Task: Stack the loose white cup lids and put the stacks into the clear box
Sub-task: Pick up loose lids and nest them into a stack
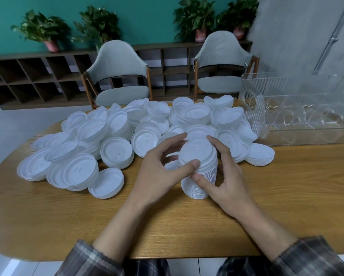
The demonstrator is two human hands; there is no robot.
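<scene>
A tall stack of white cup lids (pixel 199 156) stands on the wooden table (pixel 286 186), just in front of me. My left hand (pixel 159 174) grips its left side, thumb across the front. My right hand (pixel 224 176) wraps the right side, thumb low on the front and fingers behind. A big heap of loose white lids (pixel 115 140) spreads across the table's left and back, with some short stacks in it. The clear box (pixel 306 110) with ribbed walls stands at the back right; it looks empty.
Two grey chairs (pixel 119 76) stand behind the table, before a low dark shelf unit (pixel 28 78) with potted plants on top. A short lid stack (pixel 260 154) lies between my right hand and the box. Bare wood lies in front of the heap.
</scene>
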